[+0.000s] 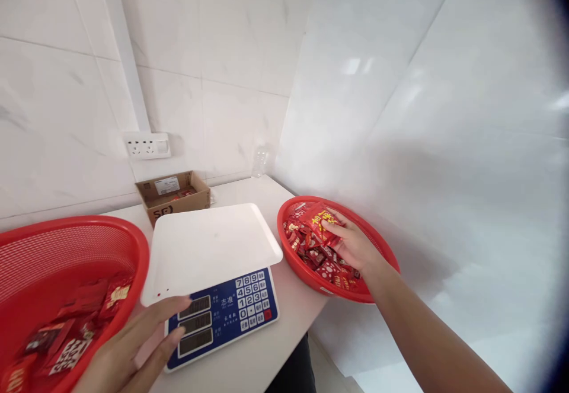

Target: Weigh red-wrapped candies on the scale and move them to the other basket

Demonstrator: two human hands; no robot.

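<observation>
My right hand [353, 242] grips a red snack packet [320, 221] with yellow print, thumb on top, over the right red basket [288, 265]. That basket holds many small red packets [331, 268]. My left hand [128, 351] is open, with thumb and forefinger apart and nothing between them. Its fingertips are at the display of the weighing scale [222, 310], which has a blue keypad panel. I cannot tell whether they touch it. The scale's white pan [213, 245] bears no packets. Part of the left hand is cut off by the lower edge.
Left of the scale is a larger red basket [142, 256] with red packets [73, 339] at its bottom. An open cardboard box [175, 200] stands behind the scale on the white table [302, 316]. A clear plastic container [260, 162] is in the corner, below tiled walls.
</observation>
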